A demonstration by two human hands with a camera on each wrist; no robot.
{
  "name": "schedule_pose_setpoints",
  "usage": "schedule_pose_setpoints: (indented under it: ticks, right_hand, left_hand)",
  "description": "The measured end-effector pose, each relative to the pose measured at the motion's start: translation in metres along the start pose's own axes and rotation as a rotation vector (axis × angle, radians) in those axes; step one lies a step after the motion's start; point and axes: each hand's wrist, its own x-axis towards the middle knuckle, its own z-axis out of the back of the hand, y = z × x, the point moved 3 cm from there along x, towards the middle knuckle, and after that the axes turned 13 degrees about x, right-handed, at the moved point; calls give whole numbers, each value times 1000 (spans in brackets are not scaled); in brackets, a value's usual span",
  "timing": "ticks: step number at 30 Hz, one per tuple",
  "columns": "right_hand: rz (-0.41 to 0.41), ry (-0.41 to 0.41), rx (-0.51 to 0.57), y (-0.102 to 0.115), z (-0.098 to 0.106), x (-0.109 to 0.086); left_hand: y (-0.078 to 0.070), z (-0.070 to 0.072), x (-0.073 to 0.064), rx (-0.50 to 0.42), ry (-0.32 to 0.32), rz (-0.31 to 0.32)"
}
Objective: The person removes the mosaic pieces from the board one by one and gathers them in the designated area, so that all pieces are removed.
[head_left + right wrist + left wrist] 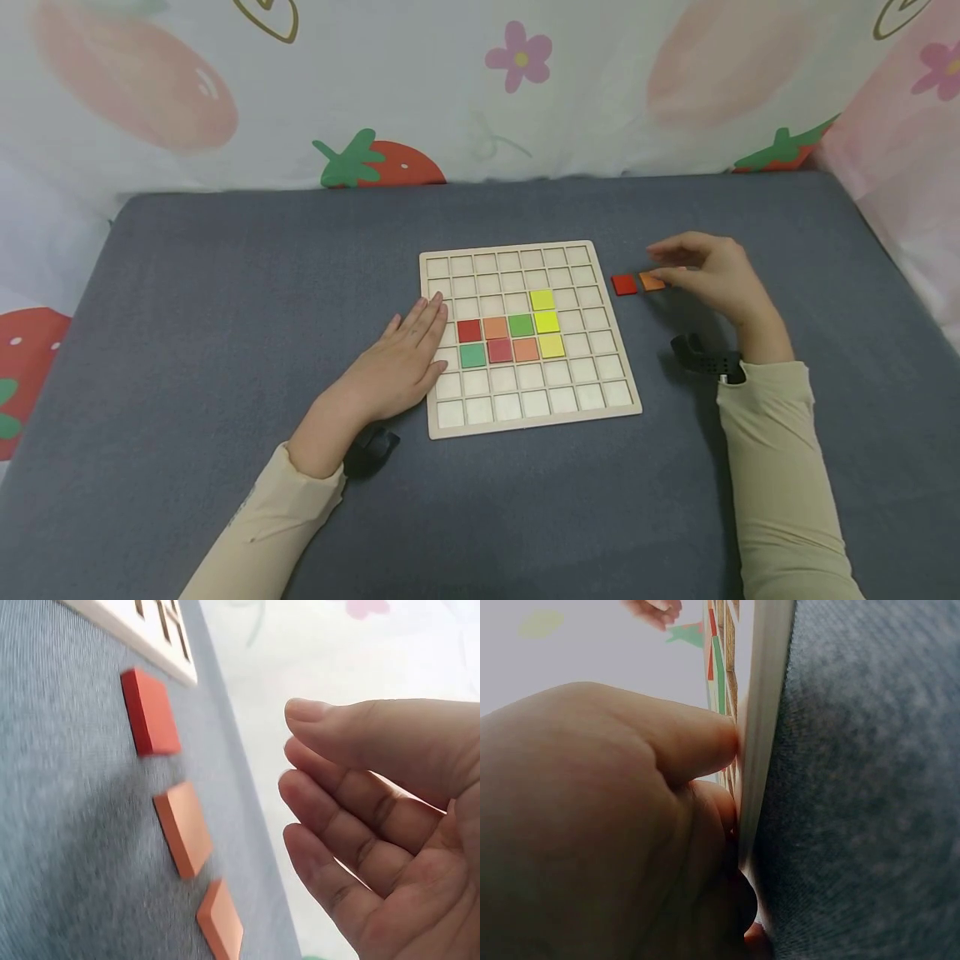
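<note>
A wooden grid board [534, 423] lies on the table with several red, orange, green and yellow square tiles in its cells. My left hand [401, 362] rests flat along the board's left edge, fingers straight; in the left wrist view its thumb [697, 742] touches the rim. To the right of the board, my right hand [712, 275] hovers with bent, relaxed fingers and nothing between them. Below it are a red tile [152, 712], an orange tile [184, 831] and a second orange tile [221, 922], the last hidden by the hand in the head view.
Dark grey cloth covers the table [225, 333]. A curtain [585, 100] printed with fruit and flowers hangs along the far edge. Each wrist carries a black camera mount, the right one [705, 358] close above the cloth.
</note>
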Motion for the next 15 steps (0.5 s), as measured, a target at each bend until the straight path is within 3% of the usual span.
schedule_pose_setpoints:
  ticks: [9,15]
  right_hand:
    - [-28,51,26,12,-11,1]
    - [-4,86,45,19,-18,1]
  left_hand:
    - [0,-1,0,0,-3,-1]
    - [0,0,0,0,-3,-1]
